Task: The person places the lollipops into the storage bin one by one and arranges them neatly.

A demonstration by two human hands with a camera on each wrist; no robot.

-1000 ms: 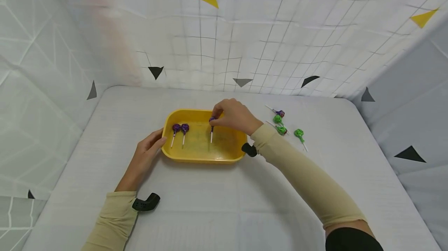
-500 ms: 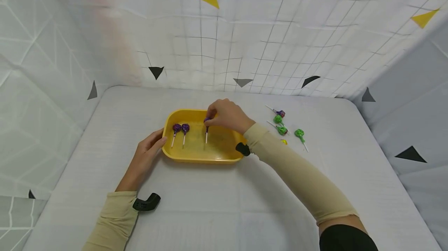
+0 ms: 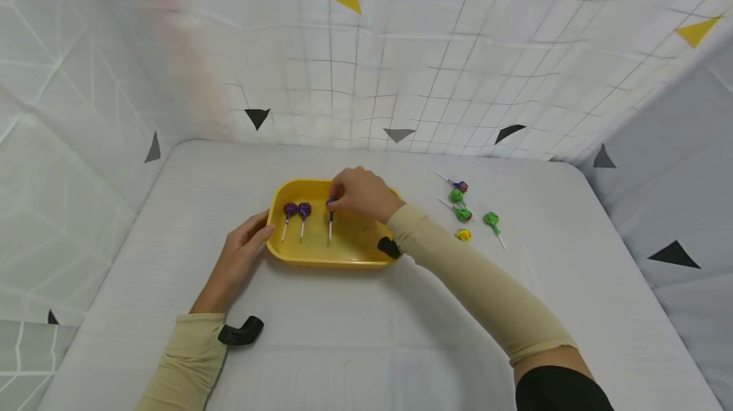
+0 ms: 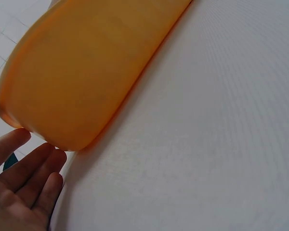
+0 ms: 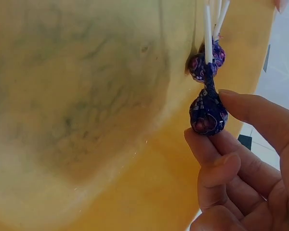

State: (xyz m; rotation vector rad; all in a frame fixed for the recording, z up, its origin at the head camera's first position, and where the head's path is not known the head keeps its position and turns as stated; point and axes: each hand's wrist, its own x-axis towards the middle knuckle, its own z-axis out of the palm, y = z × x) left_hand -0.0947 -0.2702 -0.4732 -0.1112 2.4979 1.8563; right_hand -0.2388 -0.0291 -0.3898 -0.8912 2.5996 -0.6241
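Observation:
In the head view, my right hand (image 3: 362, 193) is over the yellow tray (image 3: 343, 264) and pinches a purple-wrapped lollipop (image 5: 208, 115) by its candy end. Its white stick points toward the near side. Two more purple lollipops (image 3: 290, 209) lie side by side in the tray's left part, sticks toward me. They show beyond the held one in the right wrist view. At the tray's left end, my left hand (image 3: 240, 249) grips the rim. Its fingertips (image 4: 50, 149) meet the outer wall in the left wrist view.
Right of the tray on the white table (image 3: 321, 347) lie several lollipops: a purple one (image 3: 460, 186) at the back, green ones (image 3: 490, 219) and a yellow-wrapped one (image 3: 463, 235) nearest the right forearm. A patterned white curtain (image 3: 401, 61) stands behind the table.
My right hand has moved left over the tray with the purple lollipop, closer to the other two. The yellow lollipop has come out from behind the right sleeve. My left hand has stayed put.

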